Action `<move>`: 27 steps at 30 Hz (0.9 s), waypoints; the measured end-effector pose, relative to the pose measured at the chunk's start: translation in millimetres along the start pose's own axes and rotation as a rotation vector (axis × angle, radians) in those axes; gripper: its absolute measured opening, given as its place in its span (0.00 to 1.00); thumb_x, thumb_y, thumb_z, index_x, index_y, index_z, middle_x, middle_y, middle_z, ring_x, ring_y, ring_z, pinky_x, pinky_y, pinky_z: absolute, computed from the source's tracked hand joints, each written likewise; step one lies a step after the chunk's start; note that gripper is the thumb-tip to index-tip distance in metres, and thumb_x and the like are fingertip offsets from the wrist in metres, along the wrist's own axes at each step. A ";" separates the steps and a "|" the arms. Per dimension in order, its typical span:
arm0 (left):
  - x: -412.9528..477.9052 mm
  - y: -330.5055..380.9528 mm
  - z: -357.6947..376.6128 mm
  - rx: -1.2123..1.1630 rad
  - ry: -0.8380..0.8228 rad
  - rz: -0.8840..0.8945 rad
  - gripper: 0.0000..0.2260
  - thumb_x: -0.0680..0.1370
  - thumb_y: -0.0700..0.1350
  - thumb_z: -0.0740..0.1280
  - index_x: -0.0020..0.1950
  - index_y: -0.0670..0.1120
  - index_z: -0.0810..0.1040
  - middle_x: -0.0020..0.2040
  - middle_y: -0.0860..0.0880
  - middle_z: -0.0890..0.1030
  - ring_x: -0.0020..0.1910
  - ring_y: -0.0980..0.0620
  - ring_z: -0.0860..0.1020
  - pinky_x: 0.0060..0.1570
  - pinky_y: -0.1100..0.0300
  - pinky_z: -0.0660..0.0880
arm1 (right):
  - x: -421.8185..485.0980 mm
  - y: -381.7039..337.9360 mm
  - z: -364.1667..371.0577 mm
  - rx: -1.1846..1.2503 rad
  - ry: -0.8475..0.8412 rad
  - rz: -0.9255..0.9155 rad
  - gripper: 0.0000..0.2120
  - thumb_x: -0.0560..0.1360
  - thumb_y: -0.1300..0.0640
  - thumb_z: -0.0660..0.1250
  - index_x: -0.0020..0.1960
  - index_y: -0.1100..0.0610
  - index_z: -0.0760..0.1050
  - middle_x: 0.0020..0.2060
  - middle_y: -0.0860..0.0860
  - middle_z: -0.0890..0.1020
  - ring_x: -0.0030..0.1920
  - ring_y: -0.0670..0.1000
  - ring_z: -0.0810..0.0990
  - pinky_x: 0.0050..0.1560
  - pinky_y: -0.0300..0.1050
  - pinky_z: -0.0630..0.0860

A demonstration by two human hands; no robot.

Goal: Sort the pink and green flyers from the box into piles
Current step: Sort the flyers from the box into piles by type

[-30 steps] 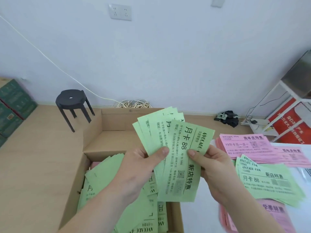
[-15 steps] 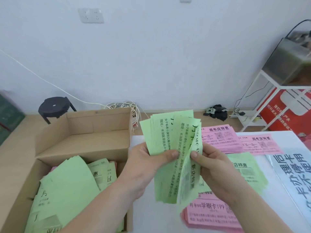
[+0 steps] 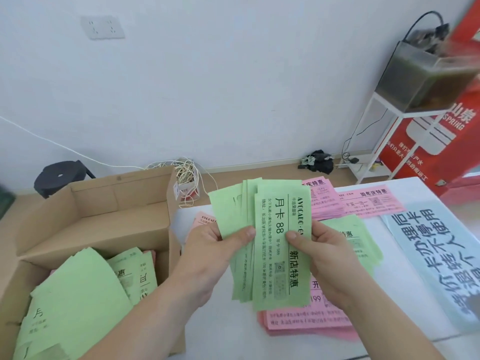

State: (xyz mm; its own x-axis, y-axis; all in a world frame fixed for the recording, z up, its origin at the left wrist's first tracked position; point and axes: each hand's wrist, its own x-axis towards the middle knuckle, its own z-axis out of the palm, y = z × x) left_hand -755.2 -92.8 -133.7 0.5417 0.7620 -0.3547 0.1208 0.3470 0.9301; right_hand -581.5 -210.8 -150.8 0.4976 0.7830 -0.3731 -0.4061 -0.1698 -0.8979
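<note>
— The left hand (image 3: 215,253) grips a fan of green flyers (image 3: 230,211), with its thumb pressed across the front and its fingers curled behind. The right hand (image 3: 327,258) pinches the front flyer (image 3: 272,271), thumb on the printed face.

— Where's all that?

— It's up in the air over the white table (image 3: 228,333), just right of the cardboard box (image 3: 104,193). The box stands open beside the table's left edge, with loose green sheets (image 3: 78,289) heaped inside and slivers of pink at the edges. The left forearm crosses its right wall.

— And the piles?

— The near pink pile (image 3: 306,320) lies under the fan, and the held paper hides its upper part. The far pink pile (image 3: 327,203) sits behind the fan, half covered too, with a single pink flyer (image 3: 374,203) just to its right. Another pink sheet (image 3: 205,219) shows between the box and the left hand. The green pile (image 3: 363,245) lies behind the right hand, which blocks its left side.

— What else is about?

— A large printed sheet (image 3: 436,255) lies along the table's right side. By the wall there's a black stool (image 3: 62,175), a tangle of cord (image 3: 185,172) and a dark bundle (image 3: 318,161) on the floor. A white rack (image 3: 376,141) carries a murky tank (image 3: 420,74), with a red banner (image 3: 428,141) behind it. A socket (image 3: 102,27) sits high on the wall.
</note>
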 end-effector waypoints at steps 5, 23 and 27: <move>-1.9 0.5 -5.3 -0.089 -0.011 -0.026 0.09 0.82 0.41 0.68 0.57 0.41 0.86 0.55 0.43 0.87 0.55 0.44 0.86 0.58 0.50 0.80 | -4.4 -4.3 -10.1 -0.010 0.190 -0.010 0.09 0.79 0.67 0.69 0.57 0.59 0.84 0.51 0.57 0.88 0.52 0.61 0.88 0.53 0.59 0.82; -17.3 27.7 -19.0 0.650 0.067 0.872 0.16 0.81 0.36 0.64 0.55 0.54 0.85 0.63 0.58 0.84 0.68 0.55 0.78 0.71 0.49 0.71 | 3.3 -19.4 2.6 -0.182 0.052 0.068 0.10 0.84 0.63 0.64 0.60 0.58 0.82 0.52 0.57 0.88 0.52 0.59 0.88 0.56 0.61 0.81; 0.6 -4.4 -36.2 1.057 -0.102 1.136 0.19 0.78 0.37 0.62 0.53 0.58 0.88 0.77 0.51 0.73 0.80 0.44 0.64 0.74 0.29 0.55 | 4.0 -31.0 8.7 -0.049 -0.009 0.105 0.11 0.85 0.61 0.61 0.63 0.58 0.80 0.55 0.58 0.87 0.56 0.60 0.87 0.58 0.60 0.81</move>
State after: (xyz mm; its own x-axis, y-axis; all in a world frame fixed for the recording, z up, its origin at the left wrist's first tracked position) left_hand -785.6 -74.1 -141.5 0.7990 0.2941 0.5245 0.1096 -0.9289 0.3537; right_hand -573.6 -197.2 -122.5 0.4472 0.7646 -0.4641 -0.4174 -0.2806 -0.8643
